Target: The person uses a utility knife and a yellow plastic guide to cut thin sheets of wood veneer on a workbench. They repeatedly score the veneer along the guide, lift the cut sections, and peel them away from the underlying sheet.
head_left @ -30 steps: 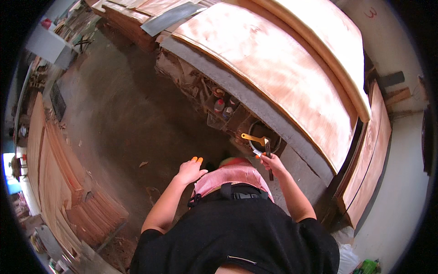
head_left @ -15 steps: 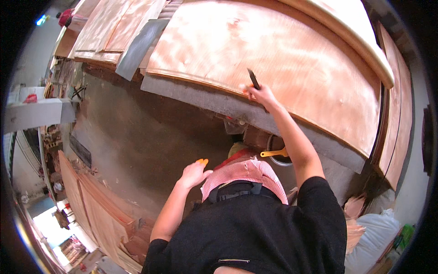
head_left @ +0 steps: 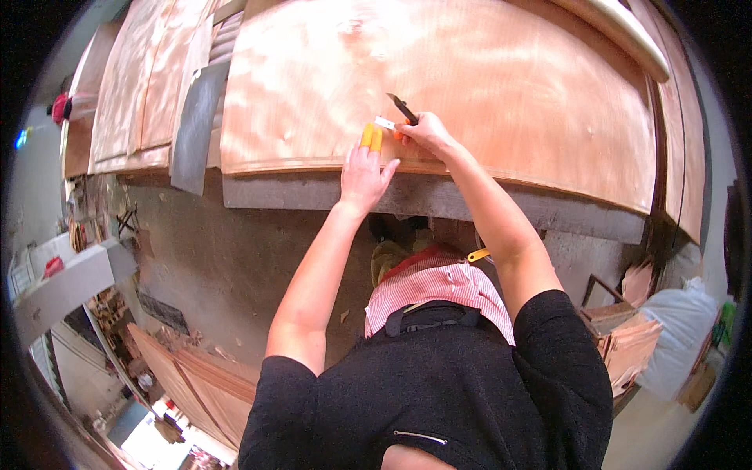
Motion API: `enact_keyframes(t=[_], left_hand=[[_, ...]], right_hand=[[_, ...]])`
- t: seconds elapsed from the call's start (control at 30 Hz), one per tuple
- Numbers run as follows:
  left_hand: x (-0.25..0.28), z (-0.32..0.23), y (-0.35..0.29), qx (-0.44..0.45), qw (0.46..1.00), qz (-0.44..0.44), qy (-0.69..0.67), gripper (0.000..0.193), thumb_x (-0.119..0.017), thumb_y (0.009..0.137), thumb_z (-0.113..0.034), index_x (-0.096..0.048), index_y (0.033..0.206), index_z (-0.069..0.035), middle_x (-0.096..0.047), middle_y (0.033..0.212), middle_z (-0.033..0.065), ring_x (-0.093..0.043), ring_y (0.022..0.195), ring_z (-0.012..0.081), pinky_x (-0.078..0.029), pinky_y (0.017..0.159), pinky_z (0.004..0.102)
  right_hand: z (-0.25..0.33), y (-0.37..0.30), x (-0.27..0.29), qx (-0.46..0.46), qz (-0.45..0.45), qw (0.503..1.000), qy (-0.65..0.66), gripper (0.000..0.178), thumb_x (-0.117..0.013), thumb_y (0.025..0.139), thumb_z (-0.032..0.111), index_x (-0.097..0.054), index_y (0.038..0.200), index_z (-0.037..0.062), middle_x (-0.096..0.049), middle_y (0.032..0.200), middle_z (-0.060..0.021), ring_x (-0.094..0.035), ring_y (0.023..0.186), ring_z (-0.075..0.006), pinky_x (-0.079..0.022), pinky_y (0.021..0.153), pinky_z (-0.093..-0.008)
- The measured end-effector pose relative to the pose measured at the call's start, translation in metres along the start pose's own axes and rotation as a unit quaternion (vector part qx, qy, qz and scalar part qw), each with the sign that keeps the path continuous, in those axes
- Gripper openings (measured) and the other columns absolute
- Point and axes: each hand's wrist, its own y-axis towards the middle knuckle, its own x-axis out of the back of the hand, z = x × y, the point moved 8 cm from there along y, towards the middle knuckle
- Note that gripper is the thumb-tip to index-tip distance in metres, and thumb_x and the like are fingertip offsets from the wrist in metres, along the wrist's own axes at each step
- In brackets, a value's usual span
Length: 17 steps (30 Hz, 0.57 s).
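A broad wooden veneer sheet lies on top of a stack in front of me. My left hand reaches over its near edge, fingers stretched out, with yellow covers on two of them. Close by, my right hand is closed round a slim black tool whose tip points up and left; its exact kind is unclear. Orange shows at the right fingertips. Between the two hands is a small white piece, which seems to be at the right fingers.
A grey slab runs under the stack's near edge. Left of it hangs a grey sheet, beside further wood panels. A rounded wooden roll lies at the far right. Behind me on the right stands a pale sack.
My left hand has risen from beside my waist to the veneer sheet, next to my right hand. The right hand, still holding the black tool, has moved farther in over the sheet.
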Motion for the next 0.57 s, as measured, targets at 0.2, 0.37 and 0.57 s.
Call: enact_keyframes(t=[0.2,0.37,0.57], left_hand=[[-0.037,0.0,0.023,-0.052,0.993,0.044,0.095,0.076,-0.05,0.08,-0.052,-0.028,0.133,-0.002,-0.027,0.139,0.0162,-0.021,0.13,0.0287,-0.016,0.103,0.0488],[-0.031,0.0,0.012,-0.059,0.991,0.073,0.091,0.078,-0.048,0.079,-0.055,-0.027,0.135,-0.005,-0.021,0.141,0.0165,-0.015,0.132,0.0316,-0.013,0.104,0.0508],[-0.037,0.006,0.007,-0.066,0.984,0.101,0.129,0.081,-0.051,0.077,-0.055,-0.024,0.137,-0.008,-0.018,0.142,0.016,-0.011,0.132,0.0331,-0.011,0.104,0.0529]], right_hand=[[-0.013,0.013,0.003,0.027,-0.037,0.998,-0.046,0.025,-0.065,0.072,0.029,-0.064,0.069,0.0038,-0.062,0.06,-0.007,-0.06,0.056,-0.0161,-0.046,0.054,-0.0289],[-0.012,0.012,0.001,0.051,-0.032,0.996,-0.059,0.02,-0.064,0.073,0.023,-0.063,0.068,0.0032,-0.062,0.06,-0.0068,-0.059,0.055,-0.0152,-0.046,0.054,-0.0283],[-0.013,0.013,-0.004,0.016,-0.006,1.0,-0.023,0.019,-0.064,0.075,0.018,-0.06,0.066,0.002,-0.061,0.058,-0.0044,-0.056,0.053,-0.0105,-0.044,0.052,-0.0252]])
